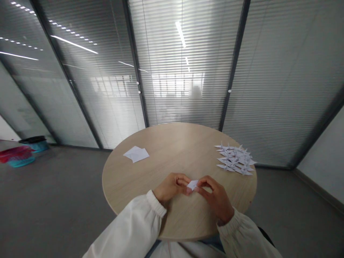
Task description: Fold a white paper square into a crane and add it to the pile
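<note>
A small folded piece of white paper is pinched between both my hands just above the round wooden table, near its front edge. My left hand grips the paper's left side with curled fingers. My right hand holds its right side, thumb and fingers pressed together on it. Both wrists come out of white elastic-cuffed sleeves.
A pile of several folded white paper cranes lies at the table's right. Flat white paper sheets rest at its far left. Glass walls with blinds stand behind. Coloured bins sit on the grey floor at left.
</note>
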`<state>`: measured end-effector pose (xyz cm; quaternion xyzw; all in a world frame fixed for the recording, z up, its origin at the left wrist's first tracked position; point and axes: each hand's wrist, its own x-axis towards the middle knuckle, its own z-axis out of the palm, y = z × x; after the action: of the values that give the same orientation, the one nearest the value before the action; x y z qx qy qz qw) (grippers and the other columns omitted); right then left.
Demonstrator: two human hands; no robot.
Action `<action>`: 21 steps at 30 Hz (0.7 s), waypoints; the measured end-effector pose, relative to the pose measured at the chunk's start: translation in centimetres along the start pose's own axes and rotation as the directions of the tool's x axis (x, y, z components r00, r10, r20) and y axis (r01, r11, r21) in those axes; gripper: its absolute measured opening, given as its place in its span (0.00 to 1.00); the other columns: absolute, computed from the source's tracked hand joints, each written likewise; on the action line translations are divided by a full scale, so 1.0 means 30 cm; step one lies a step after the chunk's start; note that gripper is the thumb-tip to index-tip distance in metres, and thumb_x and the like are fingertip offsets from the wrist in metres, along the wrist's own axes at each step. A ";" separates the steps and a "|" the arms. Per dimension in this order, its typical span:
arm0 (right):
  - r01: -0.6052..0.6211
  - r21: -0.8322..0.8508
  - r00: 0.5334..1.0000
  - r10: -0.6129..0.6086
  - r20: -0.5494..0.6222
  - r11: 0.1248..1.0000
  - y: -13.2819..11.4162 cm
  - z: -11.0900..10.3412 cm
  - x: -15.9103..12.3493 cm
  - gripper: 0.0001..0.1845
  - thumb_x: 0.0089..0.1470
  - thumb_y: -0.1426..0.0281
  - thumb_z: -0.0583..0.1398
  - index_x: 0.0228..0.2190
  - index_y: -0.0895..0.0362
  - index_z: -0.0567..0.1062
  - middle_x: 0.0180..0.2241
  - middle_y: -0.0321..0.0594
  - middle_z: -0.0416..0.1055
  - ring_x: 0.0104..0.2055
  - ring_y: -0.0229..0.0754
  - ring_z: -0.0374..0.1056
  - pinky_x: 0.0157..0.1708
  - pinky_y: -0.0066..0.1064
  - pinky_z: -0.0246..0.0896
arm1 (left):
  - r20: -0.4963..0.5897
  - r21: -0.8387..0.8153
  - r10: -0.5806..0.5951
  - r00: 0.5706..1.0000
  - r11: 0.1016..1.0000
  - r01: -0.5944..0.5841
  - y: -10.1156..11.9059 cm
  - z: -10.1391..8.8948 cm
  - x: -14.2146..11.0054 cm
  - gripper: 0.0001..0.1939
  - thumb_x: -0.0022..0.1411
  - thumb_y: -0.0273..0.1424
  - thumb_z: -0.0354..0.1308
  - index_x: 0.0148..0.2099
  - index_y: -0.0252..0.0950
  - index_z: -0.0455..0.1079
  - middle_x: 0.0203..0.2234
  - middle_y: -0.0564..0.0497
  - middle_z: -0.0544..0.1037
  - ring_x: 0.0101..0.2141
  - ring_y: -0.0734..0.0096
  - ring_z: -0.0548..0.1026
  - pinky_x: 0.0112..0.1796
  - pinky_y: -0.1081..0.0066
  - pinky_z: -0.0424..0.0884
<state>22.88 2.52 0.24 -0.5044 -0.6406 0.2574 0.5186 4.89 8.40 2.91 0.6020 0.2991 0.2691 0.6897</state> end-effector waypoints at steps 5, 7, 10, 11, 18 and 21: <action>-0.048 0.021 0.999 0.048 -0.001 0.999 0.007 -0.001 -0.002 0.07 0.48 0.64 0.62 0.27 0.54 0.71 0.28 0.35 0.72 0.34 0.42 0.70 0.36 0.29 0.62 | 0.005 0.038 0.027 1.000 0.999 -0.027 0.001 0.011 -0.003 0.15 0.40 0.29 0.70 0.33 0.29 0.74 0.24 0.51 0.77 0.24 0.77 0.72 0.31 0.75 0.66; -0.060 0.041 0.998 0.060 -0.003 0.997 0.012 0.000 -0.001 0.08 0.47 0.63 0.62 0.27 0.54 0.71 0.28 0.35 0.72 0.34 0.43 0.70 0.36 0.29 0.62 | -0.002 0.063 0.050 0.999 0.997 -0.050 0.007 0.021 -0.005 0.15 0.40 0.29 0.70 0.32 0.30 0.74 0.23 0.52 0.77 0.24 0.77 0.71 0.30 0.76 0.65; -0.069 0.054 0.998 0.070 -0.012 0.996 0.014 0.000 0.000 0.09 0.46 0.62 0.62 0.26 0.54 0.70 0.27 0.36 0.73 0.34 0.43 0.71 0.35 0.29 0.63 | -0.027 0.113 0.069 0.997 0.991 -0.066 0.020 0.038 -0.009 0.15 0.39 0.30 0.70 0.31 0.30 0.73 0.22 0.54 0.75 0.24 0.78 0.70 0.30 0.77 0.64; -0.071 0.052 0.997 0.072 -0.014 0.996 0.013 0.000 0.000 0.09 0.46 0.62 0.62 0.26 0.54 0.70 0.27 0.35 0.73 0.34 0.43 0.71 0.35 0.29 0.63 | -0.040 0.135 0.075 0.996 0.988 -0.069 0.023 0.043 -0.010 0.15 0.38 0.30 0.70 0.31 0.30 0.72 0.21 0.55 0.74 0.24 0.79 0.69 0.29 0.77 0.64; -0.063 0.046 0.998 0.064 -0.018 0.997 0.011 0.003 -0.004 0.08 0.49 0.62 0.61 0.27 0.54 0.71 0.29 0.37 0.73 0.34 0.43 0.71 0.36 0.30 0.64 | -0.101 0.194 0.105 0.989 0.977 -0.084 0.019 0.048 -0.005 0.14 0.40 0.30 0.69 0.31 0.30 0.73 0.20 0.56 0.73 0.23 0.80 0.67 0.28 0.77 0.62; -0.045 0.043 0.999 0.046 -0.017 0.998 0.013 0.004 -0.003 0.08 0.49 0.62 0.60 0.28 0.54 0.72 0.30 0.39 0.73 0.35 0.43 0.71 0.37 0.30 0.64 | -0.109 0.183 0.101 0.989 0.980 -0.080 0.020 0.048 -0.005 0.14 0.41 0.30 0.69 0.31 0.30 0.73 0.21 0.55 0.73 0.22 0.79 0.68 0.27 0.77 0.62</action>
<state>22.91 2.60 -0.17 -0.5098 -0.6186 0.2783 0.5291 5.85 7.42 3.64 0.6575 0.3342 0.3074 0.6013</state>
